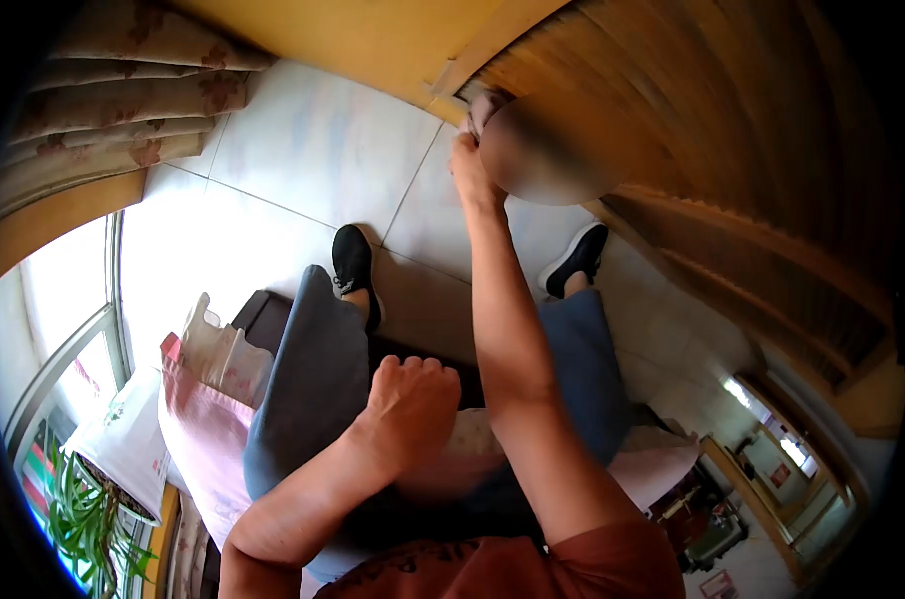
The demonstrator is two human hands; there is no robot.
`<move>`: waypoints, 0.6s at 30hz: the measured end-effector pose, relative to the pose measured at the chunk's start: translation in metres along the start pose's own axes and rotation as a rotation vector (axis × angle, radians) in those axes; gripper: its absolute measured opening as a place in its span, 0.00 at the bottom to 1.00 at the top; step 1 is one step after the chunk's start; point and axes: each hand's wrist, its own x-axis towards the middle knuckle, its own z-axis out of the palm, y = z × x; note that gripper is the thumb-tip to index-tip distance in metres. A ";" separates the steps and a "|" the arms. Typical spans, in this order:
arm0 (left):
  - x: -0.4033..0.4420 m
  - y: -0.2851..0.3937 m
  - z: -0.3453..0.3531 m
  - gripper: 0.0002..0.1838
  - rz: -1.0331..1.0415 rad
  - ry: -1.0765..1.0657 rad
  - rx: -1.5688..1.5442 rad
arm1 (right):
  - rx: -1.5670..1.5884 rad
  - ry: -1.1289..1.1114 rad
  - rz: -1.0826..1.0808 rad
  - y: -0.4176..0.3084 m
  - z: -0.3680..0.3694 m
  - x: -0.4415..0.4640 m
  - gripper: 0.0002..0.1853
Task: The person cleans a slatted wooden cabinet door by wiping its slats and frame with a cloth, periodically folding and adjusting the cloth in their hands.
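Note:
My right hand (477, 172) reaches far forward to the lower edge of a slatted wooden panel (732, 130). Its fingers are closed on a bunched greyish-pink cloth (486, 108), held against the wood. A round blurred patch covers part of that hand and the panel beside it. My left hand (412, 407) is a fist, back side up, above my lap between the knees. Nothing sticks out of it, though its palm is hidden.
Both feet, in black shoes (353, 262), stand on pale floor tiles (283, 140). Patterned curtains (133, 110) hang at the upper left. A potted plant (98, 509) is at the lower left, near a window. Pink fabric (198, 424) lies beside my left leg.

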 end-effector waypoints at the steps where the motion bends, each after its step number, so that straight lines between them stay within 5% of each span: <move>1: 0.000 0.000 0.001 0.03 -0.009 0.001 0.000 | 0.176 -0.168 0.386 0.014 -0.006 -0.001 0.15; 4: 0.002 -0.003 -0.001 0.03 -0.051 0.020 0.038 | 0.384 -0.107 0.248 0.025 -0.011 -0.010 0.12; 6: 0.003 -0.002 -0.001 0.03 -0.045 0.014 0.026 | 0.271 -0.044 -0.060 -0.003 -0.022 -0.013 0.19; 9: 0.002 -0.002 0.001 0.03 -0.035 0.006 0.003 | 0.321 -0.149 0.078 -0.010 -0.015 -0.007 0.21; 13: 0.003 -0.003 0.000 0.03 -0.042 0.031 -0.012 | 0.121 0.067 -0.277 0.017 0.018 0.004 0.21; 15: 0.003 -0.003 -0.001 0.03 -0.045 0.012 -0.010 | 0.083 0.013 -0.211 0.011 0.003 -0.001 0.23; 17: 0.003 -0.001 -0.002 0.03 -0.036 -0.006 0.002 | -0.311 -0.360 -0.079 0.002 -0.020 -0.006 0.22; 18: 0.004 -0.001 -0.002 0.03 -0.037 -0.022 -0.008 | -0.319 -0.212 -0.154 0.016 -0.017 -0.014 0.20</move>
